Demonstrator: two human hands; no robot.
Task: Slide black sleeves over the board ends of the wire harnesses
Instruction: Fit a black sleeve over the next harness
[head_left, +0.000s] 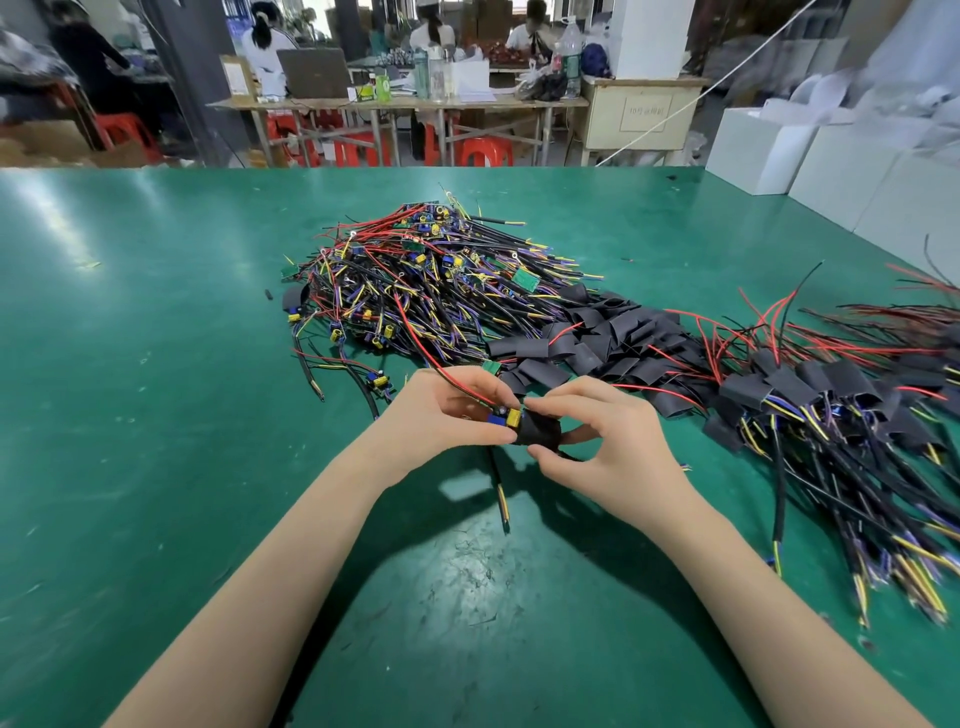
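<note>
Left hand (447, 410) pinches the board end (503, 417) of a harness. Right hand (597, 441) grips a black sleeve (537, 432), partly over it.

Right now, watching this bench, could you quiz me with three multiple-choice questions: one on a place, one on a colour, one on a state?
1. Where does the pile of loose black sleeves lie?
A. right of the bare harness heap
B. on the floor
C. in a white box

2. What colour is the table mat?
A. red
B. green
C. white

3. How far is the held sleeve on its board?
A. fully over
B. partly on
C. not held

Answers: 1 A, it sits between both harness heaps. 2 B, plainly green. 3 B, left hand holds the board, its components still exposed; right hand pinches the sleeve.
</note>
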